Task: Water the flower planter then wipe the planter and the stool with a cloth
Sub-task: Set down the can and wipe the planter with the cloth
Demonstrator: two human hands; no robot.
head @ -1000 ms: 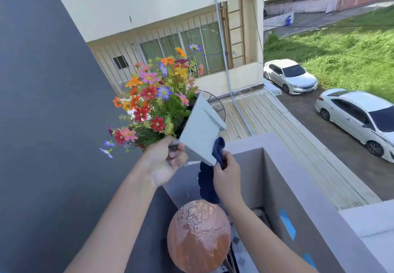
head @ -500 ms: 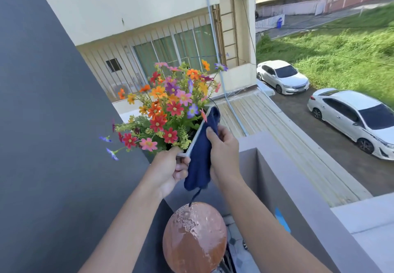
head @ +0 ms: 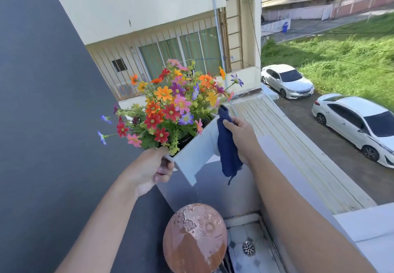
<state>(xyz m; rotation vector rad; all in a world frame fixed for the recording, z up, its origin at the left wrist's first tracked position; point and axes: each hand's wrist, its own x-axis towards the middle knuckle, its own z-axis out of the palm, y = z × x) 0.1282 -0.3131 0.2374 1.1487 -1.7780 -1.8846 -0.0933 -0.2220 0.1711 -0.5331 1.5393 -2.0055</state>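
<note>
Both hands are busy: your left hand (head: 149, 172) grips the lifted planter (head: 193, 155) above the stool (head: 195, 237), your right hand (head: 239, 138) presses the cloth (head: 227, 144) to its side, so next wipe the remaining faces.

The flower planter (head: 195, 155), a pale grey-white box full of red, orange, pink and purple blooms, sat tilted at the centre of the frame, lifted above the stool (head: 195, 237). A dark blue cloth (head: 228, 144) lay pressed against its right side, hanging down. The round, reddish-brown, wet-looking stool stood at lower centre.
</note>
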